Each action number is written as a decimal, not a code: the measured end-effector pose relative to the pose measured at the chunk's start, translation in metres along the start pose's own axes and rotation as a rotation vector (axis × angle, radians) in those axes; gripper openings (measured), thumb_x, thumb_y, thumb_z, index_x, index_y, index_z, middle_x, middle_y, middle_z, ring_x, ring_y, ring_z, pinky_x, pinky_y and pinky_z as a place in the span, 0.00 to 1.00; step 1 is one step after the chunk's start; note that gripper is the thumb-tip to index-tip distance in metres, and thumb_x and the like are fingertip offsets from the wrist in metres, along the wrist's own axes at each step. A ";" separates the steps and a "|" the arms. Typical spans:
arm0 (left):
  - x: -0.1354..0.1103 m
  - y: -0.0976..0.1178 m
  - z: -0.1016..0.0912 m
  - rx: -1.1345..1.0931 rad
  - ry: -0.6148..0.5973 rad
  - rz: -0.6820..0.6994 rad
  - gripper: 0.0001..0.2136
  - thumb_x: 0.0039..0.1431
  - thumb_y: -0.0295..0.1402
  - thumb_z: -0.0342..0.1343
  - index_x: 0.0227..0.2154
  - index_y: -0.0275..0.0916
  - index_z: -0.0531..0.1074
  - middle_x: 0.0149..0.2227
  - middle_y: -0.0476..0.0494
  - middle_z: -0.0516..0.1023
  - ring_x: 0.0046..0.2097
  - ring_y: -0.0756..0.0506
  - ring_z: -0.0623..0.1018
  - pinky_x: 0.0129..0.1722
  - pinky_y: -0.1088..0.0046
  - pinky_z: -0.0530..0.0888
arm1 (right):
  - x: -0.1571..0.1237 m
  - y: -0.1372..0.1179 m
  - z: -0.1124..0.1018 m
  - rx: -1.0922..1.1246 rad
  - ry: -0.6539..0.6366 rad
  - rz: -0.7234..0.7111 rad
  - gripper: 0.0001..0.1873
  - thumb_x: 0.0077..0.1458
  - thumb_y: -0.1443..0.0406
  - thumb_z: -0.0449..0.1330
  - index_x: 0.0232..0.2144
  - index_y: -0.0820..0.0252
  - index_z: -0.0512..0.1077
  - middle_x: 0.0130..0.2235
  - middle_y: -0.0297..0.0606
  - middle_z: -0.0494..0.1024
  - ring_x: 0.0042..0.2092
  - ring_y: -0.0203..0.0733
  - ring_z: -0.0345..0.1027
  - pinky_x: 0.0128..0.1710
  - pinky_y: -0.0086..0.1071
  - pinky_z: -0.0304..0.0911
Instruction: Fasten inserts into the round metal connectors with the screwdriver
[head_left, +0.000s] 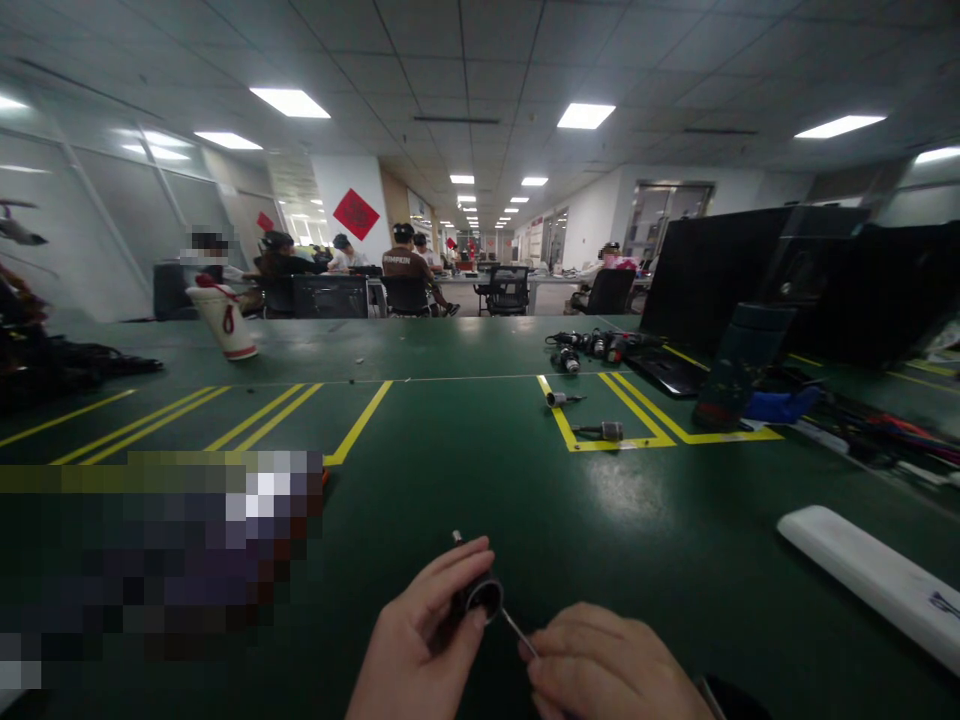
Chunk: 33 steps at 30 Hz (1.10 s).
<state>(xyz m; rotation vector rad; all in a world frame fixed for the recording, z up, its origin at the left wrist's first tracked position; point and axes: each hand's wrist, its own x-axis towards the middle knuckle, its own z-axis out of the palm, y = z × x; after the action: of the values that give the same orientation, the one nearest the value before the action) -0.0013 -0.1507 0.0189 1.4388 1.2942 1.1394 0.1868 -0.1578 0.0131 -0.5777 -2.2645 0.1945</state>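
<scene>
In the lower middle of the head view, my left hand (431, 635) is wrapped round a dark hole saw (485, 594). Its round open end is turned toward me, and a short shank sticks out past the fingertips. My right hand (600, 660) pinches a thin metal rod (517, 632), perhaps a hex key, whose tip meets or nearly meets the hole saw's rim. Fingers hide the rest of the rod. Farther off, a small hole saw (556, 399) and a larger one, a second hole saw (611, 431), lie within yellow tape lines on the green table (450, 470).
A white long case (870, 575) lies at right. Behind it stand a dark bottle (739, 370) and black monitors (697, 275). Metal tool parts (570, 358) sit beyond the tape. At left are a paper cup (225, 320) and cables (90, 360). Several people sit farther back.
</scene>
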 end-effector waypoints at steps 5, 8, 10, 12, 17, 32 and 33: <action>0.001 0.003 -0.001 -0.022 0.013 -0.033 0.14 0.46 0.31 0.60 0.38 0.47 0.78 0.48 0.45 0.77 0.51 0.40 0.74 0.51 0.67 0.71 | -0.004 0.002 0.004 0.285 0.094 0.254 0.06 0.54 0.72 0.55 0.30 0.59 0.70 0.31 0.41 0.80 0.32 0.39 0.75 0.32 0.28 0.69; 0.000 0.005 -0.002 -0.109 0.015 -0.100 0.15 0.46 0.33 0.61 0.40 0.46 0.77 0.47 0.45 0.78 0.48 0.40 0.76 0.50 0.67 0.72 | -0.006 0.001 0.006 0.627 0.163 0.572 0.03 0.56 0.69 0.56 0.33 0.59 0.70 0.35 0.41 0.79 0.37 0.39 0.74 0.36 0.31 0.69; 0.000 0.007 -0.002 -0.164 0.015 -0.140 0.15 0.45 0.33 0.61 0.40 0.44 0.77 0.45 0.45 0.79 0.47 0.40 0.77 0.49 0.67 0.73 | -0.005 0.001 0.006 0.826 0.181 0.671 0.04 0.56 0.64 0.57 0.33 0.60 0.69 0.36 0.42 0.79 0.38 0.40 0.74 0.38 0.34 0.69; -0.001 0.010 0.000 -0.204 0.036 -0.162 0.16 0.43 0.33 0.62 0.39 0.42 0.78 0.43 0.44 0.81 0.45 0.40 0.78 0.47 0.67 0.74 | -0.004 0.001 0.006 0.939 0.186 0.710 0.07 0.56 0.62 0.58 0.33 0.60 0.69 0.37 0.43 0.80 0.38 0.40 0.74 0.40 0.36 0.68; 0.001 0.013 0.004 -0.237 0.108 -0.191 0.15 0.43 0.32 0.62 0.38 0.39 0.78 0.36 0.43 0.83 0.41 0.40 0.80 0.45 0.67 0.75 | -0.003 0.002 0.004 0.948 0.195 0.684 0.08 0.56 0.60 0.58 0.33 0.60 0.68 0.38 0.44 0.79 0.38 0.40 0.73 0.39 0.37 0.68; 0.001 0.014 0.003 -0.155 0.057 -0.193 0.13 0.44 0.30 0.60 0.36 0.41 0.79 0.40 0.42 0.82 0.43 0.40 0.79 0.46 0.64 0.74 | -0.005 -0.003 0.005 0.494 0.150 0.482 0.08 0.53 0.72 0.56 0.36 0.59 0.71 0.34 0.41 0.79 0.34 0.39 0.74 0.32 0.28 0.69; 0.000 0.017 0.003 -0.176 0.052 -0.210 0.13 0.45 0.30 0.58 0.36 0.41 0.79 0.40 0.42 0.82 0.43 0.40 0.79 0.45 0.64 0.74 | -0.005 -0.003 0.004 0.487 0.148 0.484 0.08 0.53 0.72 0.55 0.35 0.59 0.71 0.34 0.40 0.79 0.34 0.39 0.75 0.32 0.28 0.69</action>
<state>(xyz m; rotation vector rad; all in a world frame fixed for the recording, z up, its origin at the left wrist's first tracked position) 0.0048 -0.1520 0.0345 1.1247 1.3127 1.1252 0.1856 -0.1627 0.0077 -0.8283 -1.8071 0.8831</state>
